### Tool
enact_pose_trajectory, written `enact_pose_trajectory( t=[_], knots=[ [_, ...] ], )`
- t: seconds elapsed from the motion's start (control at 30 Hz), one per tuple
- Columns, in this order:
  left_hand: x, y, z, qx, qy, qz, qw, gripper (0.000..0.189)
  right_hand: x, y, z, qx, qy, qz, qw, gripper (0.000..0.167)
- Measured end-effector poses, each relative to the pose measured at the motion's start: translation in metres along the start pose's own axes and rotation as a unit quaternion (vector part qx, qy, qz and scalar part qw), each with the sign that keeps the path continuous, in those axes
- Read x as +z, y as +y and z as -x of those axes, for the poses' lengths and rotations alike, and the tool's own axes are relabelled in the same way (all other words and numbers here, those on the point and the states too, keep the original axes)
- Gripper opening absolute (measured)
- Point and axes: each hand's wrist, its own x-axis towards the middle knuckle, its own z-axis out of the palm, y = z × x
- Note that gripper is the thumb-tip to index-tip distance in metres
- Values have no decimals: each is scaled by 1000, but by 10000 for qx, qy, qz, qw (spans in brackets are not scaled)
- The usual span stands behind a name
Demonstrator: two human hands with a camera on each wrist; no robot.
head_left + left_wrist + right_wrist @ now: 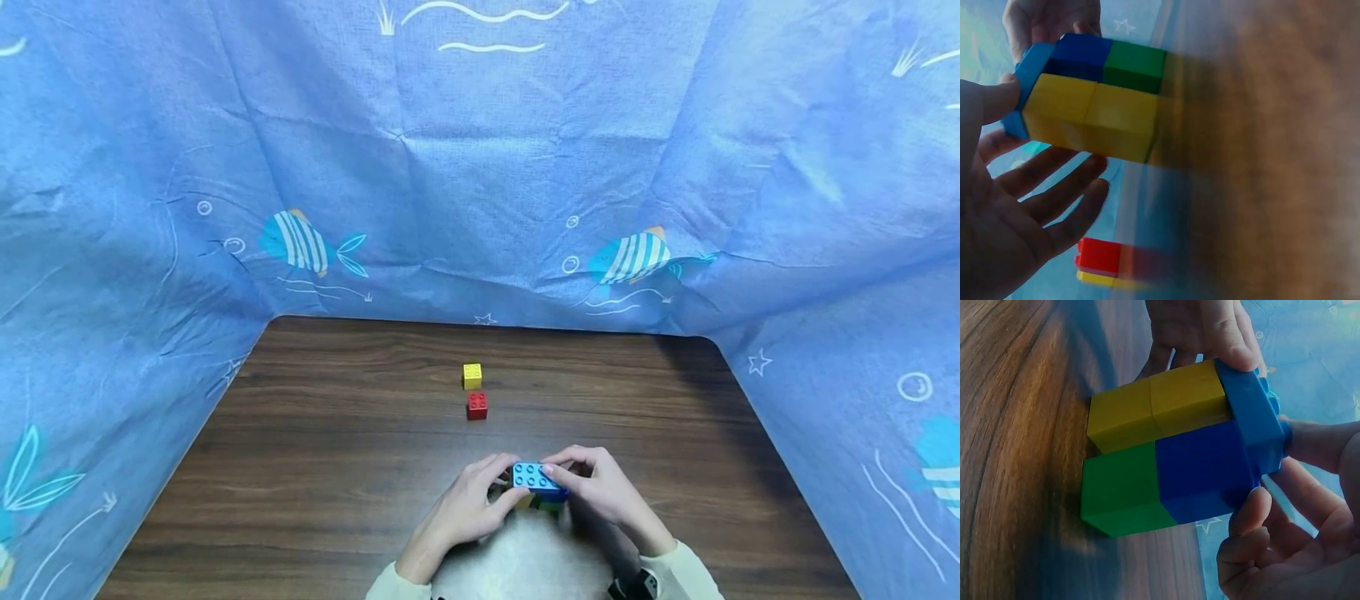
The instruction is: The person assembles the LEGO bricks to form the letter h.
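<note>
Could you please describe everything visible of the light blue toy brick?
The light blue toy brick is oblong and plastic-looking, with two rows of round studs facing up, partly covered by the right hand. It lies across the upper yellow brick and the dark blue brick; whether fully seated is unclear. The left hand also grips it.

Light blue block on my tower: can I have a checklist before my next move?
1. Light blue block lies over both stacks: ok.
2. Two yellow blocks stacked one on the other: ok.
3. Dark blue block on top of green block: ok.
4. Left hand and right hand both touching the top block: ok.
5. Top block pushed all the way down: cannot tell.
6. Red block apart from both hands: ok.
</note>
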Motion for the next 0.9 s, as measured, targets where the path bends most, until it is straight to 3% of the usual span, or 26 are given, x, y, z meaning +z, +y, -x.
enact_pose_trajectory(
  t=[0.27, 0.43, 0.6, 0.77, 0.9],
  knots=[
    [-5, 1, 0, 550, 210, -575, 9966, 38, 0, -6, -3, 157, -63, 148, 9997, 21],
    [-5, 4, 1, 545, 239, -981, 9934, 38, 1, -7, -2, 250, -34, 296, 9992, 21],
    [-3, 5, 2, 525, 229, -1068, 9926, 39, 2, -7, 0, 254, 2, 399, 9989, 21],
    [-2, 1, 1, 680, 257, -1129, 9909, 37, 4, 1, 2, -117, 100, 559, 9983, 19],
    [-2, 3, 2, 731, 294, -1232, 9892, 35, 6, 14, 8, -852, 303, 739, 9932, 15]
  ],
)
